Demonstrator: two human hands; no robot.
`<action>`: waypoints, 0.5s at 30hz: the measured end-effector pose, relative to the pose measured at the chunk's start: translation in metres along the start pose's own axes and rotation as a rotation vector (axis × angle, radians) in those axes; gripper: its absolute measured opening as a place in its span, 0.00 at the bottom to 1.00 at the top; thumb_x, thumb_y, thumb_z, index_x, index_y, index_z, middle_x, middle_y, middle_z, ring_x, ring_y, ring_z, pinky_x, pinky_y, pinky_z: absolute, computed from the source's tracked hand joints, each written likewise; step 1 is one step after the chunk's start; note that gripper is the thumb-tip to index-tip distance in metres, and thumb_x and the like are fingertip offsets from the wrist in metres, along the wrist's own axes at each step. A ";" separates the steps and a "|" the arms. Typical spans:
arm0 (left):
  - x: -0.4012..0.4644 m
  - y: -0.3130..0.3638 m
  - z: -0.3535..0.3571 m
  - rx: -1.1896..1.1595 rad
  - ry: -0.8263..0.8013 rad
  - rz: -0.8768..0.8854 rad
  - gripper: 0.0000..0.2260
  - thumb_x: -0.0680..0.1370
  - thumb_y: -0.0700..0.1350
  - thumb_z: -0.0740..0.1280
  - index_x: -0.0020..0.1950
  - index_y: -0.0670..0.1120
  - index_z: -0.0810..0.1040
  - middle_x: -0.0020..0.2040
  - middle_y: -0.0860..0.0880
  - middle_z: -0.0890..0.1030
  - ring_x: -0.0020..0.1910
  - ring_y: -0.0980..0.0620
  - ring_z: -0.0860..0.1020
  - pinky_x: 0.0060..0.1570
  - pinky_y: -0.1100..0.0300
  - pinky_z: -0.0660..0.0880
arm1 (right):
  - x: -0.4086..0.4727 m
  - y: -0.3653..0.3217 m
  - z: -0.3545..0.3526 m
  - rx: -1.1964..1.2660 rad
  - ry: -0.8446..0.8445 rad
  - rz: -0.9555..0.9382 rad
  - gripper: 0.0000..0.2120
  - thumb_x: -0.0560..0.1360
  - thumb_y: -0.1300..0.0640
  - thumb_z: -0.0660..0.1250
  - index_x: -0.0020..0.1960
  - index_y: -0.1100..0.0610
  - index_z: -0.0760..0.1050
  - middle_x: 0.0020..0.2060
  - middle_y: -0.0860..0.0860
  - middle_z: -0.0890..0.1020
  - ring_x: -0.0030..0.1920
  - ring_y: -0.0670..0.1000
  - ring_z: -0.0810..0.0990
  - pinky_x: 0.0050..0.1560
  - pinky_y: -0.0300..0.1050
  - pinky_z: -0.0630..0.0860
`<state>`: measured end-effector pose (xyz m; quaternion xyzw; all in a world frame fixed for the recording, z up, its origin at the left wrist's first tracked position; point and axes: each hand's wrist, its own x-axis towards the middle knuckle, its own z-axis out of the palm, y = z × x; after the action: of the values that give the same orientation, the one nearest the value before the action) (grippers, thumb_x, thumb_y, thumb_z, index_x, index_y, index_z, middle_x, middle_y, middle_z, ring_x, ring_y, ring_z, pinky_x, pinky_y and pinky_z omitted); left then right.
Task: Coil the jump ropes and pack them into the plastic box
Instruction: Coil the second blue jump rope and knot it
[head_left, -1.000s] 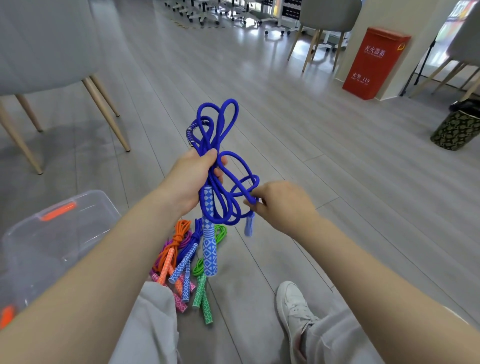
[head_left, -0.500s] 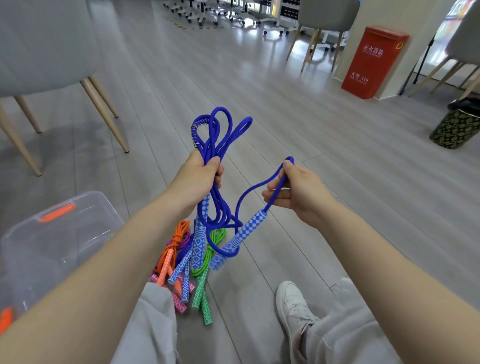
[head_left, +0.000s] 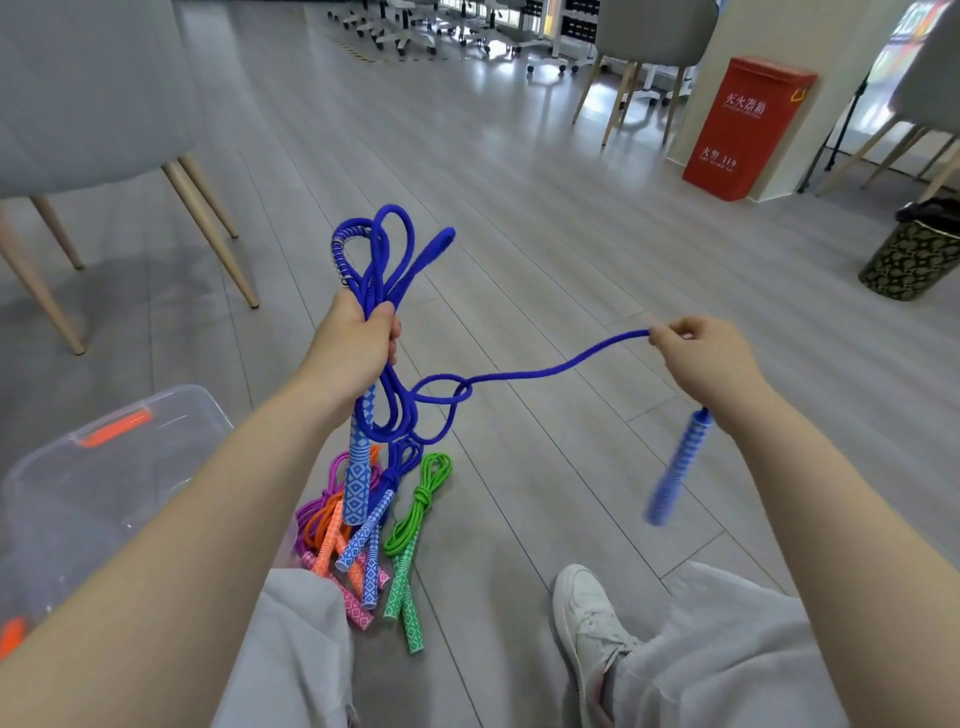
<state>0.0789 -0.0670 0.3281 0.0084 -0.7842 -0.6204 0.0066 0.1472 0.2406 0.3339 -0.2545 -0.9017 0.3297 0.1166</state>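
left hand grips the looped bundle of the blue jump rope, held in the air above the floor. right hand pinches the free strand, 1 handle dangling below. plastic box at floor's near left edge.

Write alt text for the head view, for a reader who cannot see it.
A person's left hand grips a bunch of loops of a blue jump rope while the right hand pinches its free end out to the side, one handle dangling. On the grey floor below lie coiled ropes in pink, orange, blue and green, beside a clear plastic box.
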 end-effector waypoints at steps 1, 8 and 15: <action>0.001 0.000 -0.002 -0.023 0.015 -0.005 0.04 0.81 0.44 0.58 0.53 0.46 0.70 0.40 0.49 0.76 0.36 0.52 0.73 0.44 0.53 0.76 | 0.001 0.005 -0.001 -0.089 0.017 -0.015 0.11 0.78 0.49 0.62 0.45 0.54 0.79 0.40 0.52 0.77 0.40 0.55 0.73 0.43 0.44 0.67; -0.004 0.015 0.000 -0.511 -0.096 -0.126 0.04 0.82 0.41 0.58 0.54 0.46 0.71 0.34 0.52 0.75 0.31 0.56 0.71 0.35 0.61 0.73 | -0.009 0.011 0.016 -0.379 -0.297 -0.024 0.11 0.79 0.51 0.62 0.49 0.56 0.79 0.37 0.51 0.79 0.40 0.53 0.76 0.36 0.44 0.68; -0.008 0.022 0.008 -0.706 -0.272 -0.191 0.04 0.83 0.41 0.57 0.54 0.44 0.70 0.35 0.51 0.75 0.31 0.56 0.71 0.35 0.62 0.72 | -0.020 -0.019 0.037 -0.044 -0.330 -0.110 0.09 0.77 0.50 0.65 0.46 0.54 0.80 0.35 0.49 0.78 0.38 0.52 0.76 0.44 0.51 0.77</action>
<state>0.0871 -0.0541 0.3478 -0.0038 -0.5121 -0.8452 -0.1529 0.1430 0.1983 0.3176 -0.1498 -0.9281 0.3402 -0.0208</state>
